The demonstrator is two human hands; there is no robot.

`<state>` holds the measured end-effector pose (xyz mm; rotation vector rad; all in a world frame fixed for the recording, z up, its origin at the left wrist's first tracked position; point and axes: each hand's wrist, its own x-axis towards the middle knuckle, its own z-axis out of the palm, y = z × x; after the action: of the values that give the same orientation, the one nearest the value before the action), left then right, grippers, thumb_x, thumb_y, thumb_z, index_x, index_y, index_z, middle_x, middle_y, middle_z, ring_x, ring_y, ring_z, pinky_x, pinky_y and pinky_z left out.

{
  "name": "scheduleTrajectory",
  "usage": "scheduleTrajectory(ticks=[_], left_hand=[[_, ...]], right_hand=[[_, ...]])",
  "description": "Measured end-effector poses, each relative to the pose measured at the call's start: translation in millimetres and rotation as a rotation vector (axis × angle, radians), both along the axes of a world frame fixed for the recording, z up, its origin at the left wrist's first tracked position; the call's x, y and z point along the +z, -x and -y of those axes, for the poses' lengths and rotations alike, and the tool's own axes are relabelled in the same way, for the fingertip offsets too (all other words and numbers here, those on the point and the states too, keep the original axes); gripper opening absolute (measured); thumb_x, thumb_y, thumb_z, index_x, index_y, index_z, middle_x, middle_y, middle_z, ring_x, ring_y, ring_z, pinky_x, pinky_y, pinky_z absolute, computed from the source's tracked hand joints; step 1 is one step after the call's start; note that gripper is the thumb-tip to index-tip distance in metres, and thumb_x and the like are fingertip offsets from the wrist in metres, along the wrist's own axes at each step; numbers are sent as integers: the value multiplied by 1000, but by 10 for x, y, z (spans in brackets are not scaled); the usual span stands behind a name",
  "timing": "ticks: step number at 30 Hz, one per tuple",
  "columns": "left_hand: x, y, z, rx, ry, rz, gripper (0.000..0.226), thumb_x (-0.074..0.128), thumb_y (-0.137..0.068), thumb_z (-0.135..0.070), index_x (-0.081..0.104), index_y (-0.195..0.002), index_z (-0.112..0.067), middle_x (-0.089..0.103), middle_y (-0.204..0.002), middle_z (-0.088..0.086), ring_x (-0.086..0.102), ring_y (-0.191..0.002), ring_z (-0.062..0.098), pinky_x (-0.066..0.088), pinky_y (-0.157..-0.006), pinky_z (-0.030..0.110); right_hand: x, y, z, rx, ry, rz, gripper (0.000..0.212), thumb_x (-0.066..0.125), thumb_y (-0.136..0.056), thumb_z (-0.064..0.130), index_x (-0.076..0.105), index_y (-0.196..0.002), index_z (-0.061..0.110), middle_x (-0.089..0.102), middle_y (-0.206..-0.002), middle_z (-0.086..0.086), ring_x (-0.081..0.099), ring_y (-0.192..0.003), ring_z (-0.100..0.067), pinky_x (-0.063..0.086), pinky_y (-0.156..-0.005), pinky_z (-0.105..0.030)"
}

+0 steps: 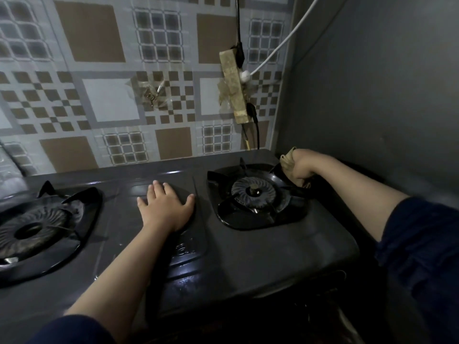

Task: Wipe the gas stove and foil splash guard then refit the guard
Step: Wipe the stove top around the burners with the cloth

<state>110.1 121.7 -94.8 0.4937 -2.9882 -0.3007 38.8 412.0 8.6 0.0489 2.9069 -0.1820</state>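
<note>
The dark grey two-burner gas stove (248, 249) fills the lower view beneath the patterned foil-lined wall (99, 95). The left hand (166, 207) lies flat and relaxed on the centre panel, probably to steady the stove. The right hand (301, 170) clenches a beige rag (288, 161) at the far right corner beside the right burner (253, 192), apparently wiping there. The stove's surface looks glossy, faintly streaked.
</note>
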Motion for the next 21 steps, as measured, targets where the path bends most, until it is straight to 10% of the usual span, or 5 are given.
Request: scheduleTrajectory(ticks=[3,21], left_hand=[[-9,4,11,-10,-19,9,88,26,-91,-66,13,-153,-5,3,-161,14,0,-149,26,5,-117,53],[37,-17,-26,-54,-69,36,88,28,-91,-60,9,-151,1,1,-160,21,-2,-148,33,2,-115,56]], right_hand=[[4,-231,1,-19,-21,-16,23,53,-85,5,60,-105,-5,64,-106,-17,59,-82,-23,44,-64,-23],[-443,-962,145,-387,21,-348,37,63,-79,6,54,-115,4,60,-117,-16,60,-108,-34,50,-77,-34]])
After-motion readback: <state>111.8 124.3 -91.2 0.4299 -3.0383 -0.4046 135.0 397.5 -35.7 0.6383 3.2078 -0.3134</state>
